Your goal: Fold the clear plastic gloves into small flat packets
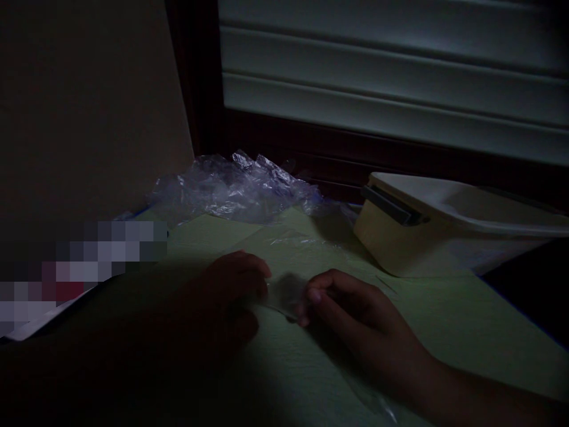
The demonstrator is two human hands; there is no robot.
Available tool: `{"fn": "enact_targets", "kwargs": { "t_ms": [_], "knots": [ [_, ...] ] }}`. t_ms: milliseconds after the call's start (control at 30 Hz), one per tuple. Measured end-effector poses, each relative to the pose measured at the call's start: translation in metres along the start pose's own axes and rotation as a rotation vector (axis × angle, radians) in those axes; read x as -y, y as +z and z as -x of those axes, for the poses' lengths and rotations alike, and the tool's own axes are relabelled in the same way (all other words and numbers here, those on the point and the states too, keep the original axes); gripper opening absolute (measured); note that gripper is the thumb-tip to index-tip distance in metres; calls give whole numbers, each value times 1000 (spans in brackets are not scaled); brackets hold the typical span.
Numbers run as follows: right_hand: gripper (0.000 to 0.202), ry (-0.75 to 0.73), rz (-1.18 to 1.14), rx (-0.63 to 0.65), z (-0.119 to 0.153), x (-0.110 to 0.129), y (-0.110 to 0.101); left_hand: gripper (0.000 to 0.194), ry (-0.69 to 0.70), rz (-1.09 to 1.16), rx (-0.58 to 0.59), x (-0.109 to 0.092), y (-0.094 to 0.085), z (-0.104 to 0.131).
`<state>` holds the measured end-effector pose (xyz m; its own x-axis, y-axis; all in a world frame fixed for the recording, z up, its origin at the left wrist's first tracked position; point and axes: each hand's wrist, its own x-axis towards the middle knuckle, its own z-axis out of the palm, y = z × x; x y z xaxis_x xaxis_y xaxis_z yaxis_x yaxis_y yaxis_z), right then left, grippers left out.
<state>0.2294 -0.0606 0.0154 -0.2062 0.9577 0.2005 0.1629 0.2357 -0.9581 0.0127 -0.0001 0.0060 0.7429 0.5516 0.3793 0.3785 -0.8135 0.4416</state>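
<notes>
In the dim light, my right hand (355,320) is closed, thumb and index finger pinching a small piece of clear plastic film (284,299). A dark, blurred patch shows in or behind the film, and I cannot make out what it is. To the left of it, my left hand (231,290) is in deep shadow, its fingers curved and the thumb apart from them. Those fingertips come close to the film's left edge; whether they touch it is unclear. Beyond both hands, a flat clear plastic sheet or bag (288,237) lies on the green tabletop (466,332).
A heap of crumpled clear plastic bags (240,187) lies at the back of the table. At the back right stands a pale plastic tub (409,243) with a dark handle. Slatted shutters (377,77) rise behind. Something pixelated (84,273) is at the left edge.
</notes>
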Motion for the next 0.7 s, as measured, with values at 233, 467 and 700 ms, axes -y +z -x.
{"fn": "enact_targets", "kwargs": {
  "t_ms": [233,467,700],
  "knots": [
    [29,77,-91,-46,-1,1,0,15,17,-33,-93,-1,5,-8],
    [20,-55,11,-192,1,-3,0,21,-41,-21,-88,-1,5,-10],
    [23,-335,450,-244,7,-2,-5,21,-139,-35,-60,1,4,-12]
  ]
}}
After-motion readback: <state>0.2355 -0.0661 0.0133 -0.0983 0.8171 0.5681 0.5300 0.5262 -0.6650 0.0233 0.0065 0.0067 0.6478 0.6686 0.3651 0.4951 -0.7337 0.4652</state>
